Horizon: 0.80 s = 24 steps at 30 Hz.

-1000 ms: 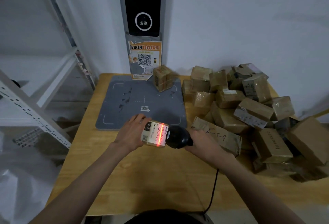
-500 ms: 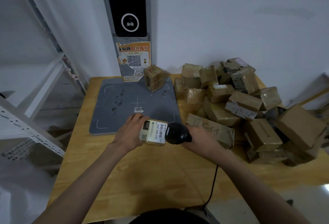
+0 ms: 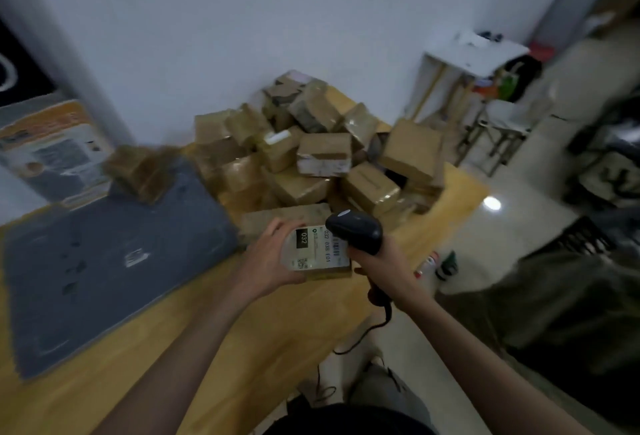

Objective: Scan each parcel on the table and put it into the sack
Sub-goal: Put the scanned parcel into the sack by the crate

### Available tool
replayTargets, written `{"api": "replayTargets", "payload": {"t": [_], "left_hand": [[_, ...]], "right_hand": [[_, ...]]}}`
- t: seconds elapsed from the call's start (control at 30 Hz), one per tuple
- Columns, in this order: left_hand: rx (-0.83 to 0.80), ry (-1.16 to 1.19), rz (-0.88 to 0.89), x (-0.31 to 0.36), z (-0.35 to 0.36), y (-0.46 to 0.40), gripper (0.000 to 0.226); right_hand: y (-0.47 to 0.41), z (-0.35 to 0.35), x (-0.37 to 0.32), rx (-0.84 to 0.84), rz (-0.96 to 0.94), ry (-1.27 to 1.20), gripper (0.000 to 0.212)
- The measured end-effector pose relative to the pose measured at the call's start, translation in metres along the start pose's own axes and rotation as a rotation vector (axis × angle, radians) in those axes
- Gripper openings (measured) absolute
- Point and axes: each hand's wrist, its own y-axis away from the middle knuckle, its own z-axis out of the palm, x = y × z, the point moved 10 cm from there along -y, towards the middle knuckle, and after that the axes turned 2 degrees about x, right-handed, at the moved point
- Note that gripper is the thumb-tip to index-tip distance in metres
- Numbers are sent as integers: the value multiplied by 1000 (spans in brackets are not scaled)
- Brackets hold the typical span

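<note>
My left hand [image 3: 268, 258] grips a small brown parcel [image 3: 318, 253] with a white label reading 032, held over the wooden table [image 3: 214, 337]. My right hand [image 3: 377, 263] holds a black corded barcode scanner [image 3: 356, 230], its head just above the label's barcode. No red scan light shows. A heap of taped brown parcels [image 3: 311, 154] fills the table's far right part. A dark olive sack [image 3: 571, 313] lies on the floor to the right of the table.
A grey scanning mat [image 3: 104, 261] covers the table's left, with one parcel [image 3: 138, 171] at its far edge. A kiosk with an orange poster [image 3: 52, 150] stands behind. Small bottles [image 3: 438, 263] sit on the floor; a white shelf unit [image 3: 471, 88] and clutter are far right.
The red scan light on the label has gone out. My view has swung to the right, bringing the floor and the sack into sight. Both hands keep their hold.
</note>
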Motion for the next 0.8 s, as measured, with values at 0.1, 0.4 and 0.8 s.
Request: {"api": "replayTargets", "payload": {"t": [0.1, 0.4, 0.8], "left_hand": [[-39, 3, 60, 43, 31, -22, 106], [-247, 211, 23, 170, 164, -76, 108], [-547, 143, 142, 334, 370, -94, 90]], "right_hand": [[11, -53, 29, 160, 64, -97, 12], [67, -203, 150, 540, 308, -285, 14], [140, -338, 324, 779, 662, -418, 5]]}}
